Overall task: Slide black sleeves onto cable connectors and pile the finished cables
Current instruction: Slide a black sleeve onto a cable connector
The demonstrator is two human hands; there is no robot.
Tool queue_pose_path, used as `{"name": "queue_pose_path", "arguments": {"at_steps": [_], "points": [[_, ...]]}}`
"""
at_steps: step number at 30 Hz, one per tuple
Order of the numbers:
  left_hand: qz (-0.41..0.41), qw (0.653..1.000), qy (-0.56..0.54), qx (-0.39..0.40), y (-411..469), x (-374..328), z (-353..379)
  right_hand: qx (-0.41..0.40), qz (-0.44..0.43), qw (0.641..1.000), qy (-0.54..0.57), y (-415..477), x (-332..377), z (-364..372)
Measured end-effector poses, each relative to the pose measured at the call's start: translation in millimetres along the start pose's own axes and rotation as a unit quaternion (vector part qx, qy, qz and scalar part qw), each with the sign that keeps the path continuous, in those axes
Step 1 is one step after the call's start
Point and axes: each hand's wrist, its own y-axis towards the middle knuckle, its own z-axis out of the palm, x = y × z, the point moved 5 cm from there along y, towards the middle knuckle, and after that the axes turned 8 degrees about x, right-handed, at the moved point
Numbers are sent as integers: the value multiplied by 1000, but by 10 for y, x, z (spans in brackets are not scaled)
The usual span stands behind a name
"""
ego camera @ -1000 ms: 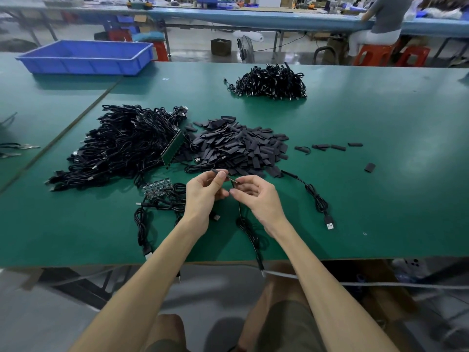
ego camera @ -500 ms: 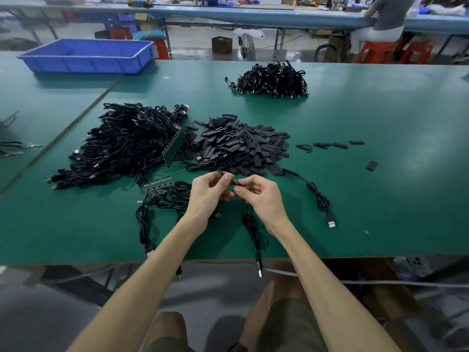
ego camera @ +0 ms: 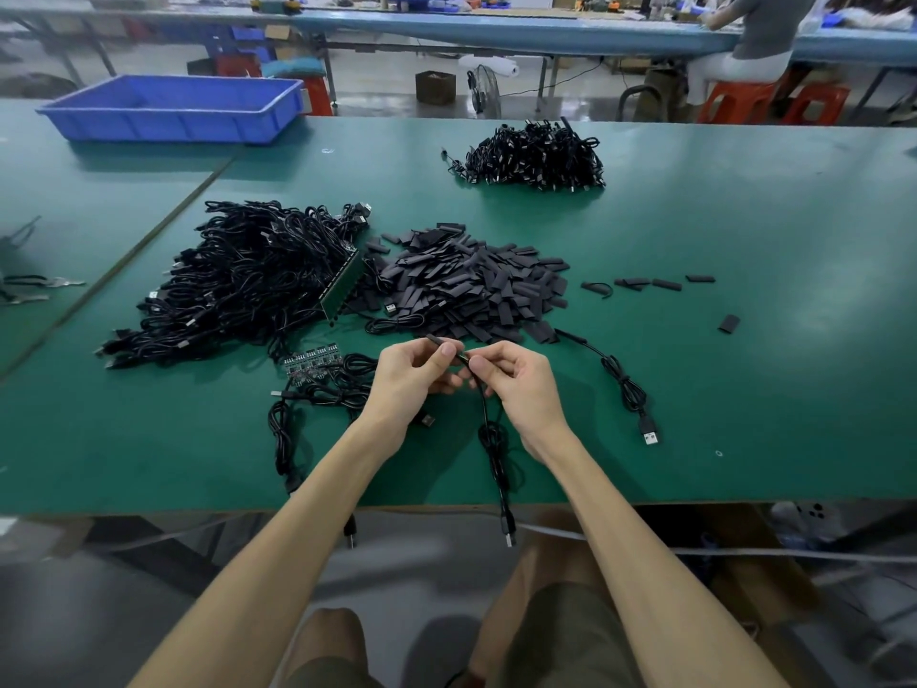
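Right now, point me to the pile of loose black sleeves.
In the head view, the pile of black sleeves lies central on the table, just beyond the left hand and right hand, with the large cable tangle against its left edge.

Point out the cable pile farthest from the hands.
The smaller cable pile, far back beyond the sleeve heap; the larger cable pile lies nearer, left of that heap.

Left hand (ego camera: pixel 412 377) and right hand (ego camera: pixel 518 387) hide cable's (ego camera: pixel 485 412) connector.
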Motion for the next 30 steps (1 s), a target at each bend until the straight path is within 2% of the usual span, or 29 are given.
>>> {"name": "queue_pose_path", "arguments": {"at_steps": [5,12,13,15,17,19,26,30], "points": [[5,1000,-4,-15,1,12,-12,-8,2,1000,3,-16,8,0],[-19,997,-66,34,30,9,-97,-19,-3,999,42,-34,35,-29],[-16,998,-44,37,35,-3,-124,-16,-2,999,45,-35,38,-28],[16,994,98,35,52,-55,-187,-8,-3,999,44,-32,45,-20],[70,953,294,34,52,-120,-216,3,-2,999,35,-30,57,-3],[117,904,407,52,29,-160,-201,15,1,999,29,-26,68,14],[193,812,549,33,-111,-167,-25,13,6,999,35,-23,73,28],[194,812,550,19,-126,-162,8,7,7,999,40,-24,41,12]]}}
